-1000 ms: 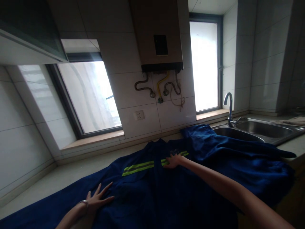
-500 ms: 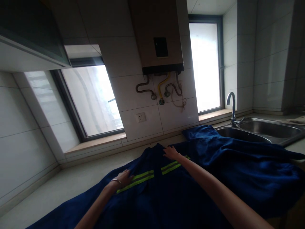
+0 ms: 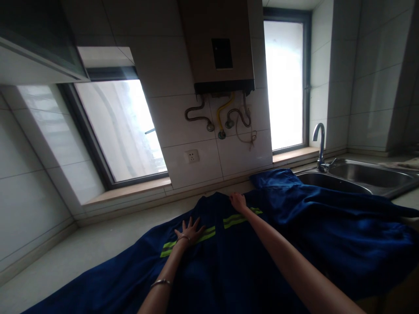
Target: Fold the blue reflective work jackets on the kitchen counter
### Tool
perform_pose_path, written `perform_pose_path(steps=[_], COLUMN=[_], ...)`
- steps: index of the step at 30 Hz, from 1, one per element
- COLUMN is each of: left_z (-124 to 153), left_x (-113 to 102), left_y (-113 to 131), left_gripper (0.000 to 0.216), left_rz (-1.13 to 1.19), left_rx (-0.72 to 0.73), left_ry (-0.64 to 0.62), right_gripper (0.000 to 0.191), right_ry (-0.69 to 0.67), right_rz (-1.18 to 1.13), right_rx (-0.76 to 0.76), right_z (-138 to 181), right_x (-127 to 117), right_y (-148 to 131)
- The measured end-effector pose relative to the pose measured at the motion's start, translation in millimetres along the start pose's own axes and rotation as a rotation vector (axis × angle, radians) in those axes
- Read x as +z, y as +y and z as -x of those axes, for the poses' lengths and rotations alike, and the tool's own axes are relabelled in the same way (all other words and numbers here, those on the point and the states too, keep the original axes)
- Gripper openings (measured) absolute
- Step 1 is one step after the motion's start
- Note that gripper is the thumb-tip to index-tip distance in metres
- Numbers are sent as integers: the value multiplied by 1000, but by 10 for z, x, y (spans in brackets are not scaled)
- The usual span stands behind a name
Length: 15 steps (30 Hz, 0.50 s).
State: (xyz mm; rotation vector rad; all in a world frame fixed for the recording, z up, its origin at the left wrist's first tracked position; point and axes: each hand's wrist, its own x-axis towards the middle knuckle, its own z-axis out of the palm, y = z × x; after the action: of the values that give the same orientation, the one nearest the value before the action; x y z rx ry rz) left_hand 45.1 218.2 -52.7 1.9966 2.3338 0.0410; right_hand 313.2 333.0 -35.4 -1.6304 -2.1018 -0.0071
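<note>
Pale, smooth kitchen counter (image 3: 108,235) draped in dark-blue cloth garment (image 3: 212,261) as two hands press in

Laid out across the counter below a pale tiled wall (image 3: 173,117), the garment shows its front, its collar (image 3: 216,199) toward the wall and a yellow-green band with a darker center stripe on either side of its front opening. A person's bare left hand (image 3: 191,231), fingers spread wide and gripping nothing, rests over the left band (image 3: 168,249); two thin silvery bracelets (image 3: 160,282) circle that arm. The right hand (image 3: 238,202), its fingers curled and close together, reaches beside the collar, just above the right band (image 3: 234,221); whether it pinches cloth cannot be told. To the right, rumpled folds of the garment run up to a double-bowl stainless-steel sink (image 3: 366,173) with a curved chrome faucet (image 3: 321,144). Behind, a square white outlet (image 3: 192,156) sits below a brown, boxy wall unit (image 3: 222,78) with a yellow pipe (image 3: 223,109) beneath, between a dark-framed left window (image 3: 121,131) and a bright right window (image 3: 284,87).
</note>
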Motion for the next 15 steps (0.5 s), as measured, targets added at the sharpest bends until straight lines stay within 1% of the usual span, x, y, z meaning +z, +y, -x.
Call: perform_pose_path(steps=[5,8,10,13,15], left_z=[0,4,9,18,20], left_x=[30,32,21,-22,-55], left_y=[-4,-16,-18,37,130], left_gripper=[70,67,66,60,52], left_rz=[2,2,-19,-67,-77], left_rx=[-8,-7,8,90,167], left_ry=[13,21,51,140,181], right_gripper=[35,33,34,33,31], right_ry=[47,28,-1,-50,-80], right_rz=[53,80,92,101,99], right_rx=[42,40,30,-9,-42], right_z=[-138,-89,-38,-22,-64], right_x=[-100,-38,26,53,-2], right_y=[254,296,280,260,284])
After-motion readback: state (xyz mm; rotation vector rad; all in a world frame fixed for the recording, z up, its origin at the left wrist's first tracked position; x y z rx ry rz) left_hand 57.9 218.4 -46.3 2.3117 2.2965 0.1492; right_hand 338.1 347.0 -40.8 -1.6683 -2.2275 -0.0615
